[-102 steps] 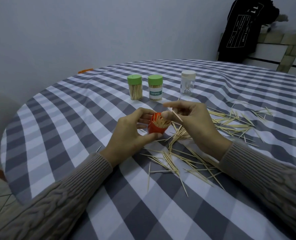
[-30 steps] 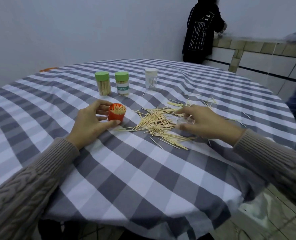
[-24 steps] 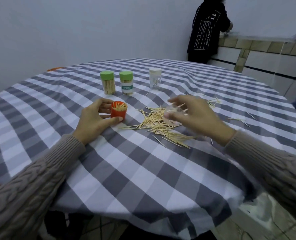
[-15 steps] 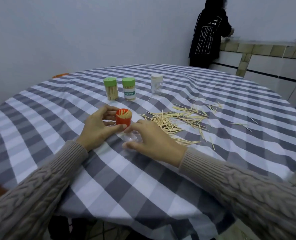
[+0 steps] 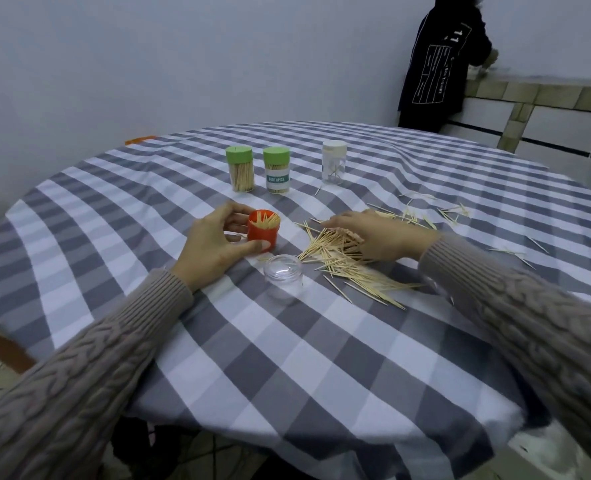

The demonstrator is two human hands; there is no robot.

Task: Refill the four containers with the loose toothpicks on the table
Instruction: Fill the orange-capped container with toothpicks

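My left hand (image 5: 214, 244) grips the open orange container (image 5: 263, 231), which stands on the table with toothpicks sticking up in it. Just in front of it sits a clear plastic lid (image 5: 283, 276), free of both hands. My right hand (image 5: 379, 233) lies flat, fingers straight, on the pile of loose toothpicks (image 5: 342, 258). Farther back stand two green-capped containers, one unlabelled (image 5: 240, 169) and one labelled (image 5: 276, 169), both holding toothpicks. A clear container with a white cap (image 5: 334, 162) stands to their right, nearly empty.
More toothpicks (image 5: 436, 213) are scattered to the right on the round table's grey-and-white checked cloth (image 5: 287, 358). A person in a black jacket (image 5: 443, 64) stands at the back right by a tiled counter (image 5: 543, 95). A wooden chair edge (image 5: 3, 348) shows at lower left.
My right hand set the clear lid down in front of the orange container, let go, and moved right onto the toothpick pile. My left hand has kept hold of the orange container.
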